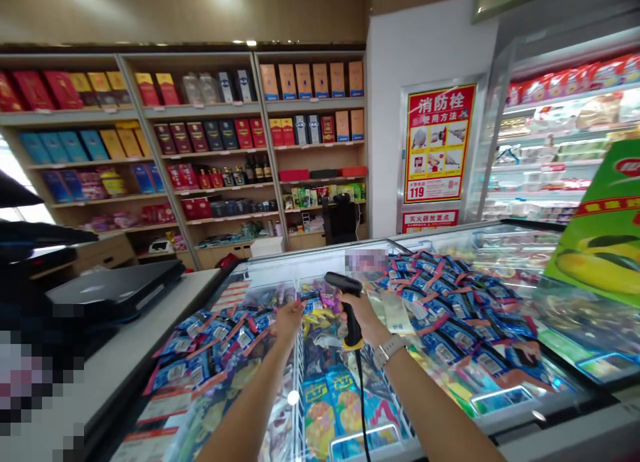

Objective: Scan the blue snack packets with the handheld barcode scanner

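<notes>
My right hand [364, 319] is closed around the grip of a black and yellow barcode scanner [346, 295], whose cable hangs down toward me. The scanner head points left, over the glass lid of a chest freezer [320, 382]. My left hand [289, 319] reaches out over the freezer lid beside the scanner, fingers curled near a small packet; what it holds, if anything, I cannot make out. A watch sits on my right wrist. Many blue and red packets [450, 309] lie spread on the freezer top.
A counter with a closed black laptop [113, 289] stands at the left. Wooden shelves of boxed goods [210, 142] line the back wall. A lit refrigerated case [560, 142] and a green carton [605, 229] stand at the right. A red fire-hydrant poster [439, 144] hangs on the wall.
</notes>
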A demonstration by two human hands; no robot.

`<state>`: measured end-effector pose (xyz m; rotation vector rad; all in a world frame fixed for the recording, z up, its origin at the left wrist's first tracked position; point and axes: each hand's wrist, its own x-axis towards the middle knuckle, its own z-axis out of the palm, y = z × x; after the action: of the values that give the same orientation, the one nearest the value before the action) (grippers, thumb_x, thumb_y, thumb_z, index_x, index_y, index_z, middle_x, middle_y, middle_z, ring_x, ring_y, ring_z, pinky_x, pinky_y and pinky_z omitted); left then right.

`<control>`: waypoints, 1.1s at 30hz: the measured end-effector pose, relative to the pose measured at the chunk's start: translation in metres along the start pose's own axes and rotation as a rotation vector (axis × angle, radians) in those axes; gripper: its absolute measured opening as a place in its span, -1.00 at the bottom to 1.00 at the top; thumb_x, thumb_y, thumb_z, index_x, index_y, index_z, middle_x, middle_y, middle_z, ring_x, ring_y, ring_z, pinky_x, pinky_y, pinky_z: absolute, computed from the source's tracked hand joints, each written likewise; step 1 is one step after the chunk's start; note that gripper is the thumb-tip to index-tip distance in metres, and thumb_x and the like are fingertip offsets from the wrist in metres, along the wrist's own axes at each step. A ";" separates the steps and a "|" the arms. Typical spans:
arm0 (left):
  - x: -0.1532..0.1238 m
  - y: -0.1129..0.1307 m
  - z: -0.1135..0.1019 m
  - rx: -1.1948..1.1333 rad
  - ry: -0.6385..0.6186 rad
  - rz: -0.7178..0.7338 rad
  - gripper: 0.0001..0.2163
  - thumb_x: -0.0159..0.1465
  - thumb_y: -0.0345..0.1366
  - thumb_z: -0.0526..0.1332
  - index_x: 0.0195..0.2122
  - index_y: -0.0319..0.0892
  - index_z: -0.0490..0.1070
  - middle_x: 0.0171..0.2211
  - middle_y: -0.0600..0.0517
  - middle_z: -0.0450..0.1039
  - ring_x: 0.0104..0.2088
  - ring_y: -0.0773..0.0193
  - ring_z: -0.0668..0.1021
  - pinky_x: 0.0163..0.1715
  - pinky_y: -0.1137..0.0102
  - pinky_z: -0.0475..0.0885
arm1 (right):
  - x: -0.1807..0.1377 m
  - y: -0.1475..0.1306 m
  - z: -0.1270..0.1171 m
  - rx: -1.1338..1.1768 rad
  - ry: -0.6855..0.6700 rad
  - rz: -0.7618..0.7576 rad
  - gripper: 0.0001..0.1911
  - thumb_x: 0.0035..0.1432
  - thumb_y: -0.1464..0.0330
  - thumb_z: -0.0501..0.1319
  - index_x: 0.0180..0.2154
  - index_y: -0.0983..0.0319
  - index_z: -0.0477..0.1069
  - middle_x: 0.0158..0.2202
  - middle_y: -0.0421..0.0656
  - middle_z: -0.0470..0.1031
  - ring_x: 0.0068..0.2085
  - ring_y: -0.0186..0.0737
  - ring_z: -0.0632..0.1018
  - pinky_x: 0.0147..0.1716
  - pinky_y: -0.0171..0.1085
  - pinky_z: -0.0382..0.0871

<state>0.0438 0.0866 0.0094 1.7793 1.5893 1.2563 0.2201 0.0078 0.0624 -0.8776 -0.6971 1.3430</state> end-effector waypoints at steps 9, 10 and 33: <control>-0.005 -0.016 0.002 -0.009 0.078 -0.008 -0.64 0.15 -0.04 0.03 -0.69 -0.14 0.14 -0.73 0.14 0.09 -0.61 0.35 0.26 -0.59 0.46 0.06 | -0.025 0.021 -0.010 -0.694 -0.065 -0.126 -0.68 -0.10 0.35 0.27 -0.77 0.21 0.27 -0.86 -0.25 0.23 -0.81 -0.39 0.21 -0.76 -0.36 0.00; -0.005 -0.015 0.002 -0.009 0.076 -0.006 -0.64 0.15 -0.05 0.04 -0.69 -0.13 0.10 -0.73 0.14 0.07 -0.61 0.35 0.26 -0.59 0.46 0.06 | -0.026 0.021 -0.013 -0.694 -0.074 -0.117 -0.70 -0.11 0.37 0.28 -0.77 0.21 0.28 -0.87 -0.24 0.23 -0.82 -0.38 0.21 -0.76 -0.35 -0.01; -0.017 0.007 -0.019 0.005 0.001 0.001 -0.73 0.14 -0.12 0.12 -0.54 -0.18 0.45 -0.63 0.09 0.39 -0.52 0.29 0.44 -0.51 0.48 0.22 | -0.016 0.044 0.023 0.190 0.062 0.002 -0.88 -0.15 0.38 0.31 -0.51 0.28 0.41 -0.55 -0.10 0.53 -0.55 -0.27 0.53 -0.54 -0.35 0.41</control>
<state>0.0325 0.0644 0.0188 1.7824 1.5934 1.2552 0.1764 -0.0045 0.0377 -0.7640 -0.5117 1.3545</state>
